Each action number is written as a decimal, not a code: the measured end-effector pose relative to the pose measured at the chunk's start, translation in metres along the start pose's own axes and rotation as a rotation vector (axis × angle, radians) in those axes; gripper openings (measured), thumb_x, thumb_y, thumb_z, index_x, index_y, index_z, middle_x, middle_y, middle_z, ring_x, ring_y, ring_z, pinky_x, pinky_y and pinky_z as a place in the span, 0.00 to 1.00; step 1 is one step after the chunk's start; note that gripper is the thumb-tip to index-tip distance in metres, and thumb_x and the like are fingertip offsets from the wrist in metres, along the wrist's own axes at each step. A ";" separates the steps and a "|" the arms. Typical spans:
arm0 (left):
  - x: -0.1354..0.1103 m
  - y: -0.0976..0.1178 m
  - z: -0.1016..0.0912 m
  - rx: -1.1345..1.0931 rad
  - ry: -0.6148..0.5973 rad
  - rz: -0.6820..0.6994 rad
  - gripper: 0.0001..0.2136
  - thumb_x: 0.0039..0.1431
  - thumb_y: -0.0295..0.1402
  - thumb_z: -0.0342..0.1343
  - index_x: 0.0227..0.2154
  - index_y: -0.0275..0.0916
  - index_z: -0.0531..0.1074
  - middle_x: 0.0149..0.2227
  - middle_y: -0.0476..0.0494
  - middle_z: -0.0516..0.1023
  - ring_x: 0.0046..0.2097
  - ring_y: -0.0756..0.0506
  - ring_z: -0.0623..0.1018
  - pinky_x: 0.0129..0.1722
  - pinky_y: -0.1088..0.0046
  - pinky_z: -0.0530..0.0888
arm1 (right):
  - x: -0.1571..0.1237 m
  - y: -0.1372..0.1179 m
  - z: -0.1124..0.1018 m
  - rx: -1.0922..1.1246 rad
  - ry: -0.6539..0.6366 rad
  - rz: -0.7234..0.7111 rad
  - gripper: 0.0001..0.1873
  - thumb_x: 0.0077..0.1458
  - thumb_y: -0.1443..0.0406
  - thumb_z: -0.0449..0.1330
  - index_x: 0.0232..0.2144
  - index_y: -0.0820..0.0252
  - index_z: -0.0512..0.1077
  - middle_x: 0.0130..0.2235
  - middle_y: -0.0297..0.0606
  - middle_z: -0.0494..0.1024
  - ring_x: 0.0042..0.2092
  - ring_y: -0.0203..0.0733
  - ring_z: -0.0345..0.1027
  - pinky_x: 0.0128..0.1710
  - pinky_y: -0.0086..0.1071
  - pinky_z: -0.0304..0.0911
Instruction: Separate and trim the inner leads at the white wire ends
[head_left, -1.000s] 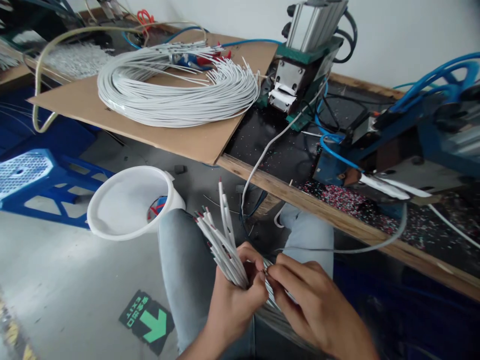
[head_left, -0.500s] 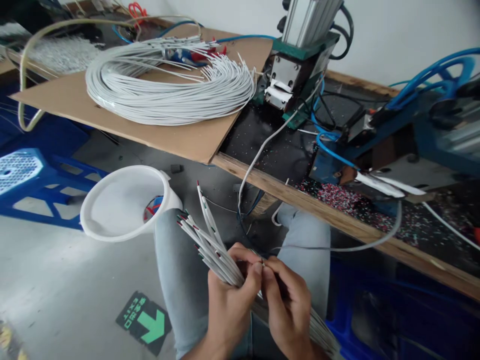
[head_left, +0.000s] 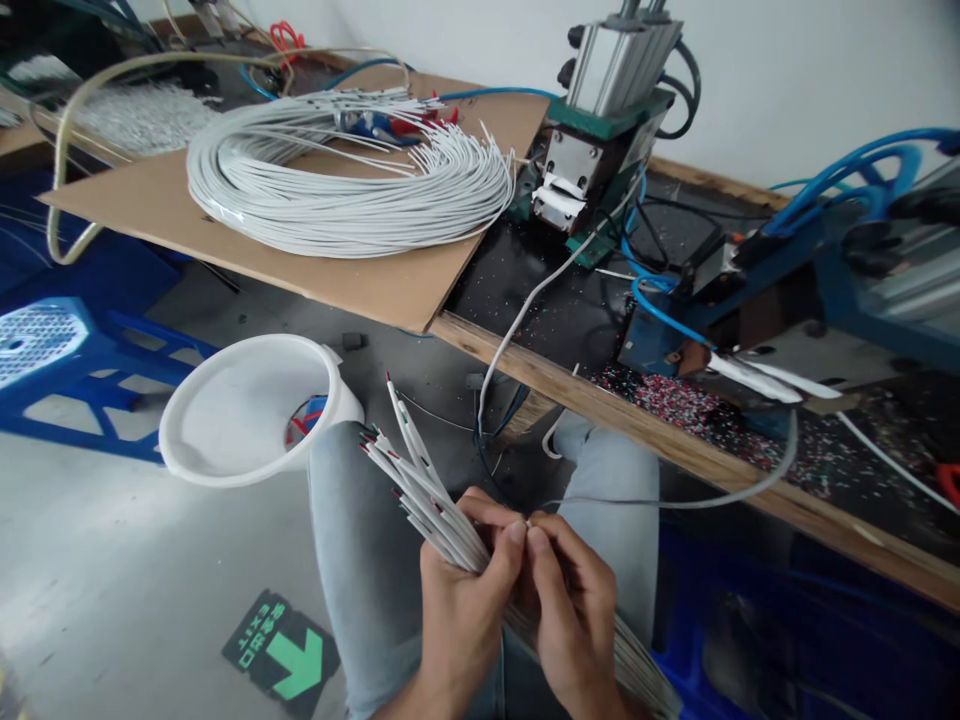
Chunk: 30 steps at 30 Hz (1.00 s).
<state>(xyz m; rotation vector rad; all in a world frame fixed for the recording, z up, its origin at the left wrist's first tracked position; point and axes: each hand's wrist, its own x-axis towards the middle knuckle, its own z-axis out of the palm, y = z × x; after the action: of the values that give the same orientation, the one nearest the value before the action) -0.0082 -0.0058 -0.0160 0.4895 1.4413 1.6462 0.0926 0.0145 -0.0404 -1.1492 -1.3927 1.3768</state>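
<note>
A bundle of white cables (head_left: 420,490) lies across my lap, its ends fanned out to the upper left with red and green wire tips showing. My left hand (head_left: 469,590) is closed around this bundle, and its thumb and forefinger also pinch at a fine end. My right hand (head_left: 566,600) meets it there, thumb and forefinger pressed together on what looks like a thin cable end, mostly hidden by the fingertips. Beneath my right hand the rest of the bundle runs down to the lower right.
A large coil of white cable (head_left: 345,215) rests on cardboard (head_left: 135,205) on the bench. Pneumatic machines (head_left: 581,150) stand right of it, with wire scraps (head_left: 675,405) near the wooden bench edge (head_left: 720,450). A white bucket (head_left: 247,470) and blue stool (head_left: 90,390) are at left.
The view has shifted slightly, so the bench appears a little lower. Both hands stay together over the lap, with only small movements of the fingertips.
</note>
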 end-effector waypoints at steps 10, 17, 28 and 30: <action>0.002 0.003 0.002 0.140 0.042 0.035 0.12 0.59 0.41 0.68 0.25 0.41 0.78 0.23 0.52 0.70 0.25 0.51 0.65 0.25 0.74 0.63 | 0.004 -0.008 0.004 -0.051 0.029 -0.053 0.21 0.72 0.53 0.57 0.30 0.54 0.79 0.26 0.34 0.77 0.27 0.37 0.71 0.28 0.27 0.68; 0.001 -0.005 -0.002 0.064 -0.019 -0.051 0.13 0.60 0.44 0.70 0.31 0.41 0.78 0.28 0.52 0.70 0.28 0.51 0.67 0.25 0.76 0.64 | 0.003 0.003 -0.001 -0.059 -0.037 -0.021 0.16 0.72 0.54 0.59 0.34 0.52 0.80 0.29 0.34 0.78 0.29 0.38 0.70 0.29 0.29 0.68; 0.001 0.003 0.006 0.134 0.042 0.084 0.12 0.60 0.42 0.69 0.26 0.43 0.77 0.26 0.51 0.71 0.27 0.49 0.70 0.28 0.73 0.70 | -0.002 0.002 0.003 -0.087 0.031 -0.009 0.19 0.73 0.53 0.56 0.33 0.50 0.80 0.30 0.36 0.81 0.30 0.41 0.71 0.31 0.33 0.70; 0.001 0.003 0.005 0.133 0.041 0.074 0.12 0.61 0.41 0.69 0.27 0.43 0.78 0.27 0.51 0.72 0.28 0.48 0.71 0.29 0.73 0.70 | -0.001 0.002 0.004 -0.088 0.029 -0.011 0.19 0.73 0.53 0.56 0.33 0.50 0.80 0.30 0.36 0.81 0.30 0.41 0.71 0.31 0.33 0.71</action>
<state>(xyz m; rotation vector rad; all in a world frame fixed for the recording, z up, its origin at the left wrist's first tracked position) -0.0062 -0.0019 -0.0119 0.5938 1.5874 1.6332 0.0890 0.0123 -0.0427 -1.2124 -1.4492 1.2972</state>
